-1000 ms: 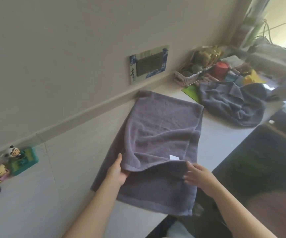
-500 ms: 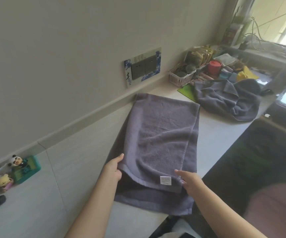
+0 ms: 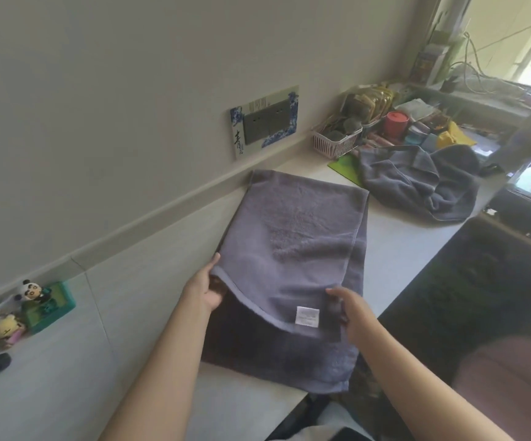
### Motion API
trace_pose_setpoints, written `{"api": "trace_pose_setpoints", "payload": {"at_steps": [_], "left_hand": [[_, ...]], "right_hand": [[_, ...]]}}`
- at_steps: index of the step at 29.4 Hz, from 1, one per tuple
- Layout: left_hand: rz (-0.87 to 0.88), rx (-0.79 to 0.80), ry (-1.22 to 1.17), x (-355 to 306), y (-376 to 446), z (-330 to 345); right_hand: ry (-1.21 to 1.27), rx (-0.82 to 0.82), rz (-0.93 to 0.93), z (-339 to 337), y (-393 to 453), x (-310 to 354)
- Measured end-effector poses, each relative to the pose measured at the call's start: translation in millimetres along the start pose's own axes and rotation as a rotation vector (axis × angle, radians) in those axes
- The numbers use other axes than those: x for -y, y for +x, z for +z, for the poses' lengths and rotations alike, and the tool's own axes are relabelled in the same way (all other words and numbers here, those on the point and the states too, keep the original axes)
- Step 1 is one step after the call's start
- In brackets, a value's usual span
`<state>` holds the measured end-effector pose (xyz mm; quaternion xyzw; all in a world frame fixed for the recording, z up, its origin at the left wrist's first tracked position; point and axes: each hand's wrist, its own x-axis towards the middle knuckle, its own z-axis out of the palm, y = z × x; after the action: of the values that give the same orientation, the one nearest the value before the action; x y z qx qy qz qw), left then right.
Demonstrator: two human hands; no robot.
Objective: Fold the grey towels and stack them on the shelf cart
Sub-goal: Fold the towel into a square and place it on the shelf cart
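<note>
Both hands have drawn the upper layer of the grey towel nearer to the body since a second ago, and the fold now lies flatter, its white tag turned up near the front edge. On the white counter the towel lies folded over, the lower layer showing at the near end. Left hand pinches the upper layer's left corner with thumb on top; right hand grips its right corner beside the tag. A second, crumpled grey towel sits further along the counter, near a pink basket.
</note>
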<state>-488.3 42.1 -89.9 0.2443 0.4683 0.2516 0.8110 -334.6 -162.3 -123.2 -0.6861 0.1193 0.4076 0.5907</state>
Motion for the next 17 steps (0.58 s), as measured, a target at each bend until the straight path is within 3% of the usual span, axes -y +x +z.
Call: {"api": "trace_pose_setpoints", "payload": {"at_steps": [3,5,7,10,17], "left_hand": [[0.338,-0.210,0.140,1,-11,-23],[0.412,-0.416,0.317,28,-20,-51],[0.311,-0.526,0.546,60,-26,-80],[0.176,-0.556,0.778,82,-20,-103],[0.142,-0.788,0.638,68,-4,-120]], "right_hand": [[0.107,-0.051,-0.164,-22,-16,-1],[-0.063,-0.093,-0.138,-31,-20,-16],[-0.249,-0.100,-0.083,-31,-22,-31],[-0.353,-0.083,-0.139,-27,-23,-35],[-0.659,-0.142,-0.353,-28,-14,-47]]}}
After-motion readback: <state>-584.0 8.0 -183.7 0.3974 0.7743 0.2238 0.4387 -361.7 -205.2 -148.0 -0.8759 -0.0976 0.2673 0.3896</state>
